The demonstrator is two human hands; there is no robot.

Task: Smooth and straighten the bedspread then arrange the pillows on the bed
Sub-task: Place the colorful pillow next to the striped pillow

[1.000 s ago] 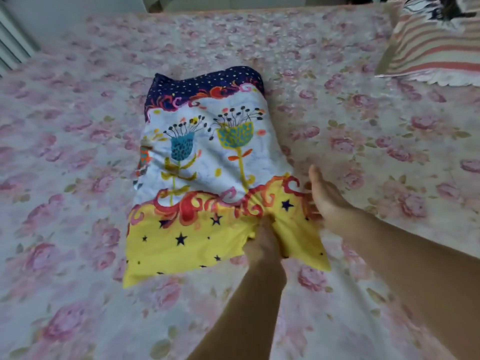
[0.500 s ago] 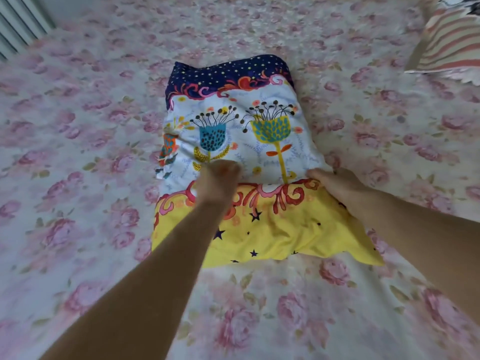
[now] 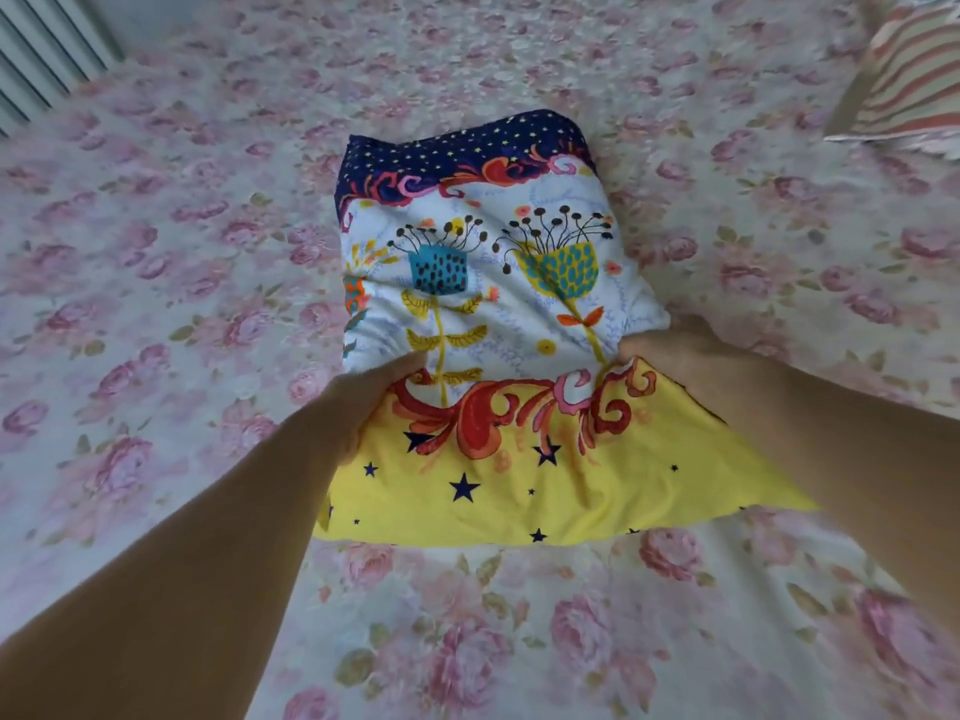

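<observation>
A patterned pillow [image 3: 488,298] lies mid-bed on the rose-print bedspread [image 3: 156,314]. The left hand [image 3: 363,397], pressing its middle half a second ago, has shifted to the left side; the right hand [image 3: 670,350] stays on the right side — both now pinch the case where white meets yellow. Likely about to lift and place it. A striped pillow [image 3: 904,80] waits far right.

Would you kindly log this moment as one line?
left hand: grips pillow left side | right hand: grips right side | pillow on bedspread | striped pillow: untouched
</observation>
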